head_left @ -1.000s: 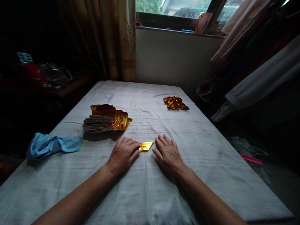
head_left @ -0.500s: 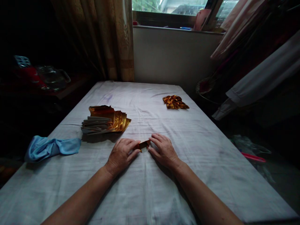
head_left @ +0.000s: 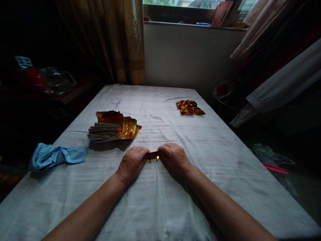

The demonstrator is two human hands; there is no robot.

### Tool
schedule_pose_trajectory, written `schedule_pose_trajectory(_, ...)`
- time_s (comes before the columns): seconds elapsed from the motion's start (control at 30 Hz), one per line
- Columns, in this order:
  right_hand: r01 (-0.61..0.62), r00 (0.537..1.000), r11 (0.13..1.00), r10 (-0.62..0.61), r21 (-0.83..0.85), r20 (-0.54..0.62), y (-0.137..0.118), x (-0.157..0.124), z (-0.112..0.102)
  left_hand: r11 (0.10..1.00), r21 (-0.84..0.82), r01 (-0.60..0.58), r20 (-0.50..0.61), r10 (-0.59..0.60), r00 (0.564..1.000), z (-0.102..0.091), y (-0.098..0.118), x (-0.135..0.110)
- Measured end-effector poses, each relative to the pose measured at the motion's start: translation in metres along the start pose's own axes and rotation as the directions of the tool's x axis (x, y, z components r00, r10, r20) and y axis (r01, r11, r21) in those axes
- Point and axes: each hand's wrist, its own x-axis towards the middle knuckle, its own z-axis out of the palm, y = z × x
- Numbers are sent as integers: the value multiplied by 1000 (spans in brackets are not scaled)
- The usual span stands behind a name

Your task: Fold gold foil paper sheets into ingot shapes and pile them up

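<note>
Between my two hands is a small folded piece of gold foil paper [head_left: 153, 155], gripped at both ends just above the white cloth. My left hand [head_left: 133, 162] closes on its left end, and my right hand [head_left: 174, 157] closes on its right end. Fingers cover most of the piece, so only its middle shows. Beyond my left hand lies a fanned stack of gold foil paper sheets [head_left: 114, 129], grey on their undersides. Several folded gold foil pieces [head_left: 190, 107] sit in a small heap toward the far right of the table.
A white cloth covers the table [head_left: 160, 207]. At its left edge lies a crumpled blue cloth [head_left: 59, 157]. A glass jug [head_left: 56, 80] stands on a dark side surface at left. Hanging clothes [head_left: 286, 78] and a curtain [head_left: 127, 43] flank the window wall.
My fingers have curled in more tightly around both ends of the foil piece. Its visible middle now looks narrower and more level. The view has tilted slightly downward.
</note>
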Motion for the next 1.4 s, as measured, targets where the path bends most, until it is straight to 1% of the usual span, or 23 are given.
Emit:
schedule_pose_trajectory(0.1,32,999,997,-32,-72,-5,-2,3,1,1000,2,9,-16,-9,1000,0,-1,1)
schedule_pose_trajectory(0.17,60,998,995,-62,-83,-13,-2,2,1,1000,10,10,-6,-10,1000,0,-2,2)
schedule_pose_trajectory(0.27,108,993,993,-110,-41,-36,-1,-2,0,1000,11,-9,12,9,1000,-1,-2,2)
schedule_pose_trajectory(0.37,148,987,989,-148,7,-59,2,-7,-1,998,-45,-53,-23,52,998,-4,-4,-1)
schedule_pose_trajectory(0.43,153,986,988,-151,35,-68,2,-9,-2,991,-100,-87,-44,83,996,-8,-6,-4)
schedule_pose_trajectory(0.53,122,990,986,-114,110,-83,1,-10,-1,983,-158,-94,-26,91,995,-13,-7,-9)
schedule_pose_trajectory(0.63,50,996,983,-36,178,-80,-3,-8,-1,988,-152,-14,15,17,1000,-14,-6,-9)
schedule_pose_trajectory(0.77,-55,998,987,58,150,-16,-6,-5,-1,991,-59,118,42,-115,992,-10,-3,-7)
schedule_pose_trajectory(0.87,-78,997,990,75,115,24,-8,-5,-2,988,-22,152,43,-151,988,-10,-1,-6)
schedule_pose_trajectory(0.97,-76,997,990,73,121,29,-10,-6,-4,986,-29,165,48,-163,985,-12,1,-7)
schedule_pose_trajectory(1.03,-77,997,987,77,138,10,-11,-7,-4,987,-32,159,28,-158,987,-13,1,-8)
schedule_pose_trajectory(1.17,-59,998,984,64,169,-24,-13,-9,-4,996,-44,76,-48,-78,996,-11,-2,-11)
schedule_pose_trajectory(1.27,-40,994,982,58,182,-97,-15,-10,-3,997,-73,27,-119,-36,992,-11,-2,-11)
schedule_pose_trajectory(1.33,-28,989,983,53,179,-136,-15,-10,-3,996,-84,28,-146,-40,988,-12,0,-10)
schedule_pose_trajectory(1.4,-25,989,986,48,164,-140,-16,-10,-3,993,-105,63,-139,-77,987,-15,2,-9)
